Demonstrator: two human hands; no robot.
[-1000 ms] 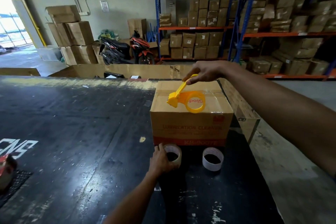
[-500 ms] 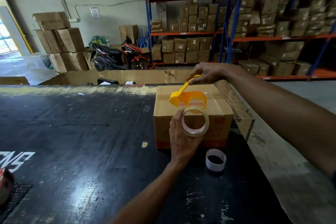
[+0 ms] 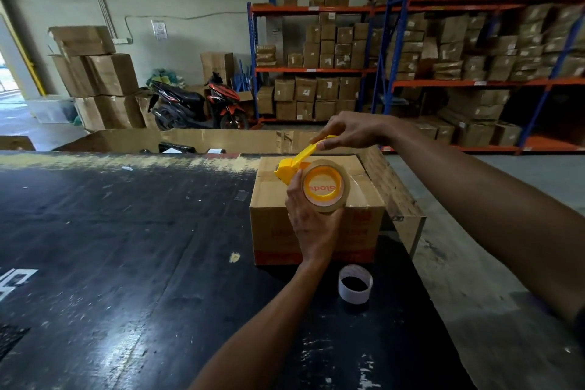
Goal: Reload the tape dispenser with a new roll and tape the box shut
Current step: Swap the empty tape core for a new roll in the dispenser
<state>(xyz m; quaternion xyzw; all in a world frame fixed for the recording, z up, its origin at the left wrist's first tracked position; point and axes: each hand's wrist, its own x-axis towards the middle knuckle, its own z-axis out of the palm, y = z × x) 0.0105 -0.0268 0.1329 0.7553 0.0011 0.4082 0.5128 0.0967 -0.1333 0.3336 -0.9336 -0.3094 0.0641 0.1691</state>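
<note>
A cardboard box [image 3: 272,222] with red print stands on the black table [image 3: 126,247], its flaps closed. Above its top, my right hand [image 3: 351,131] grips the handle of the yellow tape dispenser [image 3: 291,166]. My left hand [image 3: 311,225] holds a brown tape roll [image 3: 345,191] around the dispenser's yellow hub, fingers wrapped on its left and lower edge. The hub's red lettering shows through the roll's centre.
An empty white tape core [image 3: 354,284] lies on the table just in front of the box. A large open carton [image 3: 402,196] stands against the table's right and far edge. Shelves of boxes [image 3: 443,57] and a parked scooter [image 3: 196,104] are behind.
My left hand lifted the tape roll off the table, raised it in front of the box and set it over the dispenser's hub. My right hand kept hold of the dispenser handle.
</note>
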